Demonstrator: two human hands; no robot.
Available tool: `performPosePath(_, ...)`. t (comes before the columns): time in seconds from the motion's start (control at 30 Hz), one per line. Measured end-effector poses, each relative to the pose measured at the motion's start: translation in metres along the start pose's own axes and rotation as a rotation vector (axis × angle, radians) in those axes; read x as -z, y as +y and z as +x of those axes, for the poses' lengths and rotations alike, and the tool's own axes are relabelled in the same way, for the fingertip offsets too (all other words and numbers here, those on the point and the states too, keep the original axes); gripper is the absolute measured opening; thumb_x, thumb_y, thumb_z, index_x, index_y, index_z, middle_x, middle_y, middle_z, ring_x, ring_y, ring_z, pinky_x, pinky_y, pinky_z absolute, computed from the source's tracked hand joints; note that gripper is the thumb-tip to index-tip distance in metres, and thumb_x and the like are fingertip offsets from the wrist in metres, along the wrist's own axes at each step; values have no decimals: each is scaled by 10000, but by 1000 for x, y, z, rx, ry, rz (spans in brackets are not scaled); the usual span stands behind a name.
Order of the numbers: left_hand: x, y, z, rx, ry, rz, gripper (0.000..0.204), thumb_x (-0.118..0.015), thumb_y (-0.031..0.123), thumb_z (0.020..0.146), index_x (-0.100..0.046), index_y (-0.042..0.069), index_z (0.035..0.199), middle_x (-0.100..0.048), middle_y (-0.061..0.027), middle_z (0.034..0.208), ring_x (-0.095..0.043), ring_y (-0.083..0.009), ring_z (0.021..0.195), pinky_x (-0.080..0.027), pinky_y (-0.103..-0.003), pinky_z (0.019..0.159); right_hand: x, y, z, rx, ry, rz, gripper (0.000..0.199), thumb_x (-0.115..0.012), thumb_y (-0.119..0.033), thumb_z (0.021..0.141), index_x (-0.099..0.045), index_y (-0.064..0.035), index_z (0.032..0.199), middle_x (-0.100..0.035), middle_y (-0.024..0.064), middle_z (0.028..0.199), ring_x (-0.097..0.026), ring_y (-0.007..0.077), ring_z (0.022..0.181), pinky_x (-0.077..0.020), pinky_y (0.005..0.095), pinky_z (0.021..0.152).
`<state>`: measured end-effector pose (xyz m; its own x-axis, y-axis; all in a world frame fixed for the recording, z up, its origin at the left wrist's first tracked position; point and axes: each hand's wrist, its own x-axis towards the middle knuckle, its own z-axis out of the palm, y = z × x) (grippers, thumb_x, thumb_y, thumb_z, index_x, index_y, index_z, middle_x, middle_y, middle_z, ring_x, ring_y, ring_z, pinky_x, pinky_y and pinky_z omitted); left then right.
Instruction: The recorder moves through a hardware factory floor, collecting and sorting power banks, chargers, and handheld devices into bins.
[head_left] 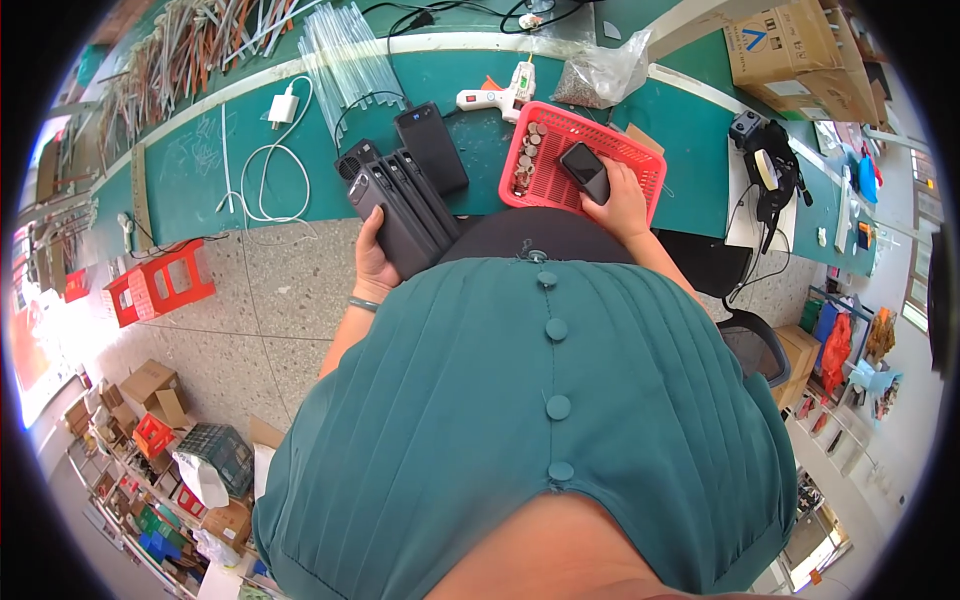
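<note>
Pinching a small black device [584, 170] in or above the red plastic basket [561, 137], the right hand [622, 207] has not yet released it, while the left hand [374, 260] clasps already grouped black power banks [398, 215]; what remains, I cannot tell.

We see dark grey power banks [400, 217], a pinkish-red basket [575, 135], a green counter [695, 150] and a speckled grey floor [262, 285].

On the cardboard box [815, 55], which is placed toward the far right corner of the bench [695, 130], dark printed lettering and a blue angular mark [755, 37] can be seen.
</note>
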<state>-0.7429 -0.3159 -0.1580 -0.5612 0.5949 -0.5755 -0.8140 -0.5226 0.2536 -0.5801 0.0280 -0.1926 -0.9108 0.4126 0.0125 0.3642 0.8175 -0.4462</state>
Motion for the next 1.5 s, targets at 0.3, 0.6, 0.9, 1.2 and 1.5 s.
performPosePath(0.3, 6, 3, 3, 4, -13, 11, 570, -663, 319, 823, -480, 9, 1264, -575, -170, 1211, -577, -327, 1089, -447, -484, 971, -2, 4, -2, 12, 45, 4, 676, -746, -279, 644, -497, -42, 1227, -556, 164, 1144, -530, 343, 1052, -441, 421, 921)
performPosePath(0.6, 5, 5, 0, -9, -33, 1, 605, -679, 316, 808, -465, 0, 1277, -559, -186, 1235, -558, -344, 1120, -418, -506, 999, 1, -1, -2, 2, 37, 3, 670, -743, -276, 644, -499, -38, 1221, -556, 161, 1138, -532, 343, 1045, -444, 425, 910)
performPosePath(0.9, 17, 10, 4, -30, -92, -15, 560, -676, 273, 817, -475, 8, 1268, -569, -174, 1224, -566, -326, 1114, -434, -471, 995, 0, 0, -2, -19, 10, 12, 673, -740, -256, 663, -489, -34, 1246, -547, 164, 1171, -516, 342, 1101, -420, 422, 950)
performPosePath(1.2, 3, 29, 2, -151, -168, 201, 583, -683, 196, 785, -457, 8, 1289, -559, -141, 1234, -550, -290, 1136, -425, -427, 1002, 0, -1, -1, -26, -10, 0, 735, -776, -264, 646, -468, -40, 1274, -537, 172, 1189, -504, 348, 1123, -414, 427, 961)
performPosePath(1.5, -49, 32, 0, -292, -340, 592, 646, -719, 130, 699, -463, 20, 1282, -565, -79, 1184, -537, -222, 1115, -404, -342, 987, 1, -6, -5, -97, -38, -37, 780, -810, -281, 627, -455, -50, 1282, -535, 173, 1184, -506, 354, 1117, -415, 428, 955)
